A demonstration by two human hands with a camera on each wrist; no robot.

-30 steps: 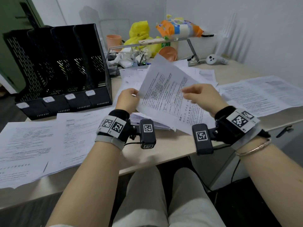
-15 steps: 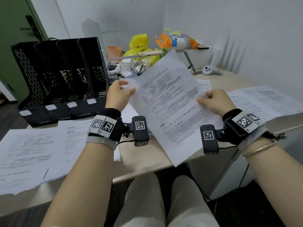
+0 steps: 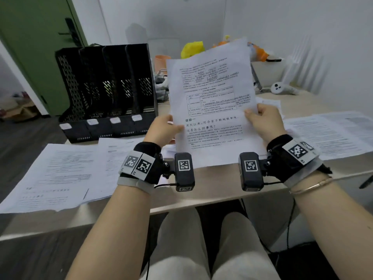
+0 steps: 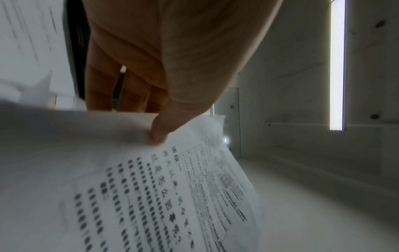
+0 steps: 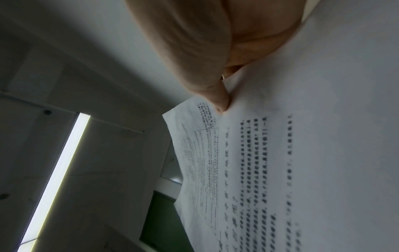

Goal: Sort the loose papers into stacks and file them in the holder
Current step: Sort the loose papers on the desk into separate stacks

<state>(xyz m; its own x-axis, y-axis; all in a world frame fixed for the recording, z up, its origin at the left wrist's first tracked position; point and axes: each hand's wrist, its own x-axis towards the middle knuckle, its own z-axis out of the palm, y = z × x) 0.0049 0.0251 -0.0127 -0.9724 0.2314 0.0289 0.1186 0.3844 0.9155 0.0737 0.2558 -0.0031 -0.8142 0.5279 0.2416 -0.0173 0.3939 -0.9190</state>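
Observation:
A printed sheet (image 3: 212,102) stands nearly upright above the desk, text facing me. My left hand (image 3: 163,130) pinches its left edge, thumb on the front. My right hand (image 3: 262,120) pinches the right edge the same way. In the left wrist view the thumb of the left hand (image 4: 159,134) presses the sheet (image 4: 172,196); in the right wrist view the thumb of the right hand (image 5: 218,102) presses the sheet (image 5: 280,170). The black holder (image 3: 105,91) with several slots stands at the back left, its slots looking empty. Loose papers (image 3: 60,174) lie at the left and more papers (image 3: 331,132) at the right.
Behind the sheet sit a yellow bag (image 3: 191,48), an orange cup (image 3: 161,62) and a white handheld device (image 3: 279,88). The desk (image 3: 212,184) has its front edge just beyond my knees. A green door (image 3: 34,47) is at the far left.
Both hands have lifted the sheet off the desk and turned it from a slant to nearly upright, facing me. The view has tilted up a little.

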